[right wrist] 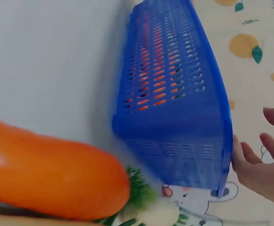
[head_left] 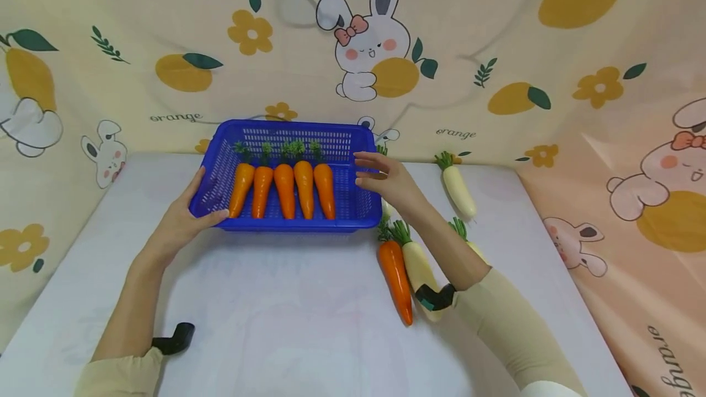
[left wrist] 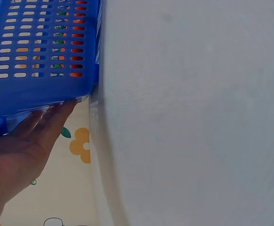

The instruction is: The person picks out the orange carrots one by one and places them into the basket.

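Observation:
A blue plastic basket (head_left: pixel 300 223) with slotted walls sits at the back of the table, with several orange carrots (head_left: pixel 284 192) side by side in it, green tops toward the back. At its left end, my left hand (head_left: pixel 179 222) grips the corner, thumb on the front rim and fingers against the outer side. The left wrist view shows these fingers along the basket's end wall (left wrist: pixel 38 92). My right hand (head_left: pixel 391 182) is at the right rim with fingers loosely spread. In the right wrist view, the right hand's fingers (right wrist: pixel 238 155) come up to the rim without curling round it.
Right of the basket, a loose carrot (head_left: pixel 395 280) lies beside a white radish (head_left: pixel 417 265), partly under my right forearm. Another white radish (head_left: pixel 456 192) lies farther back, and one more (head_left: pixel 469 244) is mostly hidden by the arm. A printed cloth (head_left: pixel 298 90) hangs behind the white table (head_left: pixel 276 323).

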A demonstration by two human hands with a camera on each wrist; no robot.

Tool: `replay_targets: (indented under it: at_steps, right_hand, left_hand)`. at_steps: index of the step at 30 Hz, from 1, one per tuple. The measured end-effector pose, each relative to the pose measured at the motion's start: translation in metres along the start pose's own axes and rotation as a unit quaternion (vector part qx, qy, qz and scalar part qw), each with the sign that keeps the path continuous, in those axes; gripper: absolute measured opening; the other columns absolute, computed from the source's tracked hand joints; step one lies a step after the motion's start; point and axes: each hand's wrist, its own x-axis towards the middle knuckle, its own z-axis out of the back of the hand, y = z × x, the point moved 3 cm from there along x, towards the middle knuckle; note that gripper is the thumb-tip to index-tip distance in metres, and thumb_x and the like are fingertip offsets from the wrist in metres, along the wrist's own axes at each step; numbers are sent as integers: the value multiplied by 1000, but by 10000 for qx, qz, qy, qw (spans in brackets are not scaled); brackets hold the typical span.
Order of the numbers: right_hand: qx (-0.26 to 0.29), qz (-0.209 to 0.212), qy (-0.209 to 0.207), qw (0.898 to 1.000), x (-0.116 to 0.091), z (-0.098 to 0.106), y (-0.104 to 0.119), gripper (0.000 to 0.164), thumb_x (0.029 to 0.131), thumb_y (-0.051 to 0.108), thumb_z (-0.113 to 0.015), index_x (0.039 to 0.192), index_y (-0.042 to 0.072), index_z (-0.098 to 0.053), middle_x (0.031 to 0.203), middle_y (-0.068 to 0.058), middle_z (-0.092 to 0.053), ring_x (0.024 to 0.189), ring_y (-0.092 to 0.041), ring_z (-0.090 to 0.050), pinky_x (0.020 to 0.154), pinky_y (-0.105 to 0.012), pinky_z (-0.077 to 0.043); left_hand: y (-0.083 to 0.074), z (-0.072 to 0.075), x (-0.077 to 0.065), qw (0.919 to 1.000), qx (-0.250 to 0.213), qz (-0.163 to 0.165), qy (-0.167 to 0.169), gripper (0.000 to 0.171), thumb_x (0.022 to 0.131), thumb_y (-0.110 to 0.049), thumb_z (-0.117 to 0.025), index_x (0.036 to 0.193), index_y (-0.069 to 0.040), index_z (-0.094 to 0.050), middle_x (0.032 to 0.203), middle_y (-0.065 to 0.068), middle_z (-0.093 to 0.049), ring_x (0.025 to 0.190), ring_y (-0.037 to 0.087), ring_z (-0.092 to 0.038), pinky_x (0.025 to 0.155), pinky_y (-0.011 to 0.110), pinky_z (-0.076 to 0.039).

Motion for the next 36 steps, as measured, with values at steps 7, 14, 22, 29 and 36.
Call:
replay_targets:
  at_steps: [7,14,22,29,36]
  right_hand:
    - [485,100,-240,9985,-35,14,-20,47,97,8,-64,142,12,-54,142,-11,-54,128,-28,-55,105,-37,-47]
    - [654,140,-632,9958,-71,21,-44,49,95,6,-65,143,10,-53,143,-12,-54,127,-29,-55,98,-26,-50]
    - [613,57,-723,9955,-107,10,-71,48,95,5,-65,141,4,-53,145,-18,-52,132,-34,-51,97,-20,-48]
    - [717,-355,-596,9950,-130,-1,-87,55,93,0,-63,146,3,-48,150,-16,-46,139,-29,-43,110,-31,-38]
    - [272,-189,-686,9971,-132,-11,-104,63,89,-7,-66,148,2,-45,148,-18,-47,135,-33,-48,109,-40,-40]
  left_hand:
    - [-1,-2,1,10000,-7,-43,-31,102,92,-36,-71,155,-44,9,167,5,8,150,42,6,113,70,-5]
    - [1,-1,1,10000,-66,-53,-19,102,92,-35,-71,155,-43,9,167,5,8,150,42,5,113,70,-5]
    - [0,-2,0,9998,-151,-134,-11,101,93,-33,-71,156,-42,8,167,6,8,150,42,4,115,68,-5]
    - [-1,-2,0,9999,-128,-74,-17,102,93,-34,-71,156,-42,9,167,6,7,150,42,4,114,69,-6]
    - [-2,-3,-1,9999,-76,-68,-39,102,93,-35,-71,156,-41,9,166,6,8,150,42,6,114,69,-3]
